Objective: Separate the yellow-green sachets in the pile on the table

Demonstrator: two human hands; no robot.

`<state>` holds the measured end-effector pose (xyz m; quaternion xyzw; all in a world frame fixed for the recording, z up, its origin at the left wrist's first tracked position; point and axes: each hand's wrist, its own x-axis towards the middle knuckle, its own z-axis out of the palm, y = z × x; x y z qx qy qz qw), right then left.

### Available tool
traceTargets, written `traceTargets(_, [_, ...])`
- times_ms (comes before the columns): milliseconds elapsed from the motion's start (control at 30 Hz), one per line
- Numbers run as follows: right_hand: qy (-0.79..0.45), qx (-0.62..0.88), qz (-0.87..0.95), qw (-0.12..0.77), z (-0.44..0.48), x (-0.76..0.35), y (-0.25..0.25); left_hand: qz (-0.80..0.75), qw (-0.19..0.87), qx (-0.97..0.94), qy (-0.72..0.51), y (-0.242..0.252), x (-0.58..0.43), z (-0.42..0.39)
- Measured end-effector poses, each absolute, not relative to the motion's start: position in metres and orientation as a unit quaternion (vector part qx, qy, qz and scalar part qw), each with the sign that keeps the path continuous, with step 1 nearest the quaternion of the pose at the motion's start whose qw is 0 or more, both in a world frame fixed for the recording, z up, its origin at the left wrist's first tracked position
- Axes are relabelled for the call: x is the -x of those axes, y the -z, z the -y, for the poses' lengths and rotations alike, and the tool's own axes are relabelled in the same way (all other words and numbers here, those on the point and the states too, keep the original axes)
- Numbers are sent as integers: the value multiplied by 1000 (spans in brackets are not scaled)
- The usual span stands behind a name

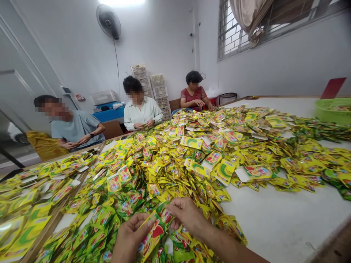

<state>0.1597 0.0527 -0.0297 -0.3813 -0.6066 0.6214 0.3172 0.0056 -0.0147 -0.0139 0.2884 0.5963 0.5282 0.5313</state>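
My left hand (134, 232) is closed around a small printed carton (153, 233), green and yellow with a red heart-like picture, its upper end tilted away from me. At that upper end my right hand (186, 215) pinches a small green sachet (165, 214) with a red and white print. Whether the sachet is partly inside the carton's mouth I cannot tell. Under and around both hands lie many loose green sachets (101, 219) and yellow sachets (170, 179). Several flat cartons with white flaps, such as one carton (256, 172), rest on the heap beyond my hands.
Three people sit along the far side, one person (142, 109) in a pale shirt. A wooden divider (61, 208) runs along the left, with cartons (30, 226) beyond it. A green basket (333, 111) stands at the right on the white table (274, 215). Stacked crates (161, 91) are behind.
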Motion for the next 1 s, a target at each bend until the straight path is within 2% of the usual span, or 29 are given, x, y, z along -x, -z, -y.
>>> traceTargets(100, [-515, 392, 662, 380, -53, -160, 31, -599, 511, -286, -547, 17, -8, 14])
traceTargets(167, [-490, 403, 660, 403, -51, -158, 32, -597, 503, -295, -551, 22, -9, 12])
traceTargets(367, [-437, 415, 698, 388, -42, -153, 31, -595, 508, -286, -553, 27, -9, 10])
traceTargets(600, [-427, 409, 721, 362, -34, -154, 19, -564, 504, -252, -603, 18, -9, 9])
traceTargets(800, [-492, 389, 719, 301, -34, -149, 29, -584, 477, -268, -599, 31, -12, 8])
traceTargets(1000, [-467, 433, 690, 346, -46, -152, 38, -542, 509, -329, -582, 35, -15, 6])
